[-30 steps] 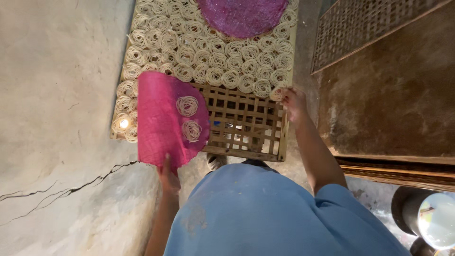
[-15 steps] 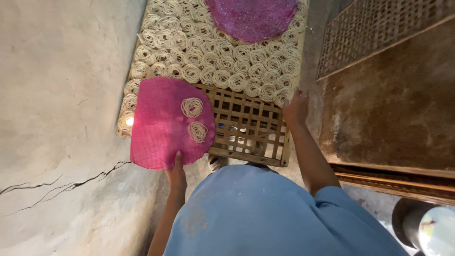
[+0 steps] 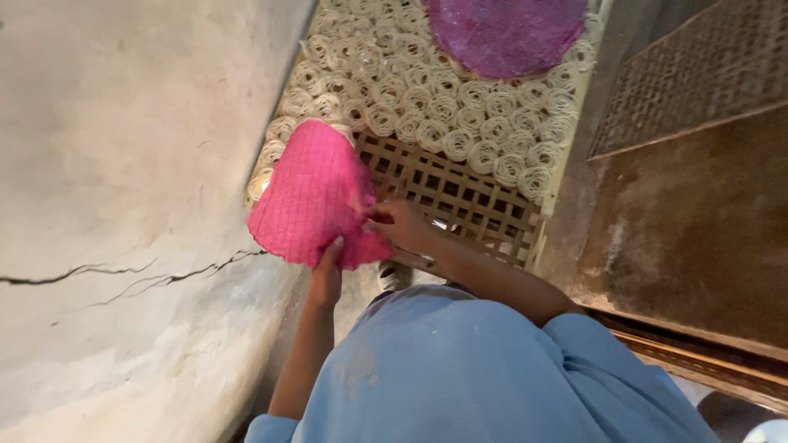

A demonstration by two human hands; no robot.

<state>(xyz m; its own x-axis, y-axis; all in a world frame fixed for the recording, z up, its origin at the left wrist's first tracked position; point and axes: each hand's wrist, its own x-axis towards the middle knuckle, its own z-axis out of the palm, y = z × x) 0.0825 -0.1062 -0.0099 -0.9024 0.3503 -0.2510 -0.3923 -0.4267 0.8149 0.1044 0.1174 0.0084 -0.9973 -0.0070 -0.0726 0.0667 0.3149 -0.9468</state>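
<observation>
So we've got the pink woven disc (image 3: 308,197) pinched by our left hand (image 3: 326,279) underneath and right hand (image 3: 402,226) at its edge, over the lattice tray (image 3: 460,197) of noodle coils (image 3: 443,107).

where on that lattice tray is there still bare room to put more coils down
The only bare patch on the wooden lattice tray is its near end, bordered by the rows of pale noodle coils beyond, the pink mat on the left and the right hand at its near edge. Further up it is crowded: coils everywhere, with a purple mat on top.
</observation>
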